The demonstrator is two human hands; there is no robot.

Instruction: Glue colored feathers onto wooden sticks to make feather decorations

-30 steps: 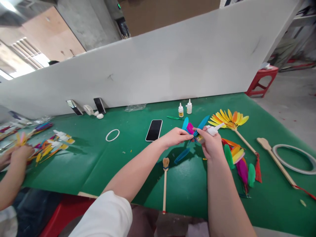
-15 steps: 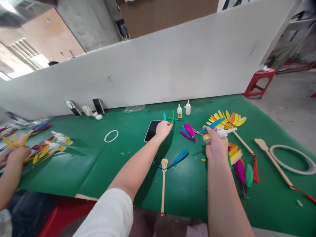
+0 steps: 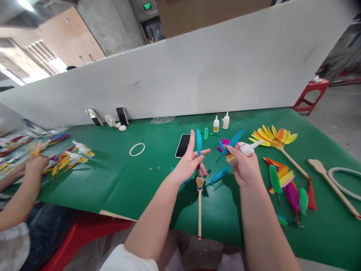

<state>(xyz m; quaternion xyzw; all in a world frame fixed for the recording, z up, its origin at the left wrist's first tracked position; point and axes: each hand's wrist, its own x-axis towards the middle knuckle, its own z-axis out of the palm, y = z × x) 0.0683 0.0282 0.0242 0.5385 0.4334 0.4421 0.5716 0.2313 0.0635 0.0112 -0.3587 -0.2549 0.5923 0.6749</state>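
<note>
My left hand (image 3: 189, 162) holds a blue feather (image 3: 199, 142) upright between its fingers, with other fingers spread, above the heart-shaped head of a wooden stick (image 3: 200, 210). Another blue feather (image 3: 218, 175) lies at the right of that head. In my right hand (image 3: 244, 162) are a white glue bottle (image 3: 248, 149), its nozzle pointing right, and a blue feather (image 3: 236, 138). Magenta feathers (image 3: 225, 141) lie behind the right hand. A green feather (image 3: 206, 133) is beyond the left hand, near a black phone (image 3: 183, 145).
Two small bottles (image 3: 216, 124) stand near the white partition (image 3: 186, 82). At the right are a yellow feather fan (image 3: 278, 139), loose coloured feathers (image 3: 290, 192), a wooden handle (image 3: 335, 188) and a white ring (image 3: 345, 182). Another person's hands (image 3: 36, 163) hold feathers at the left.
My left hand has come back from beside the phone to above the stick's head, with a blue feather. The green strip it touched is apart from it now. The view has shifted left.
</note>
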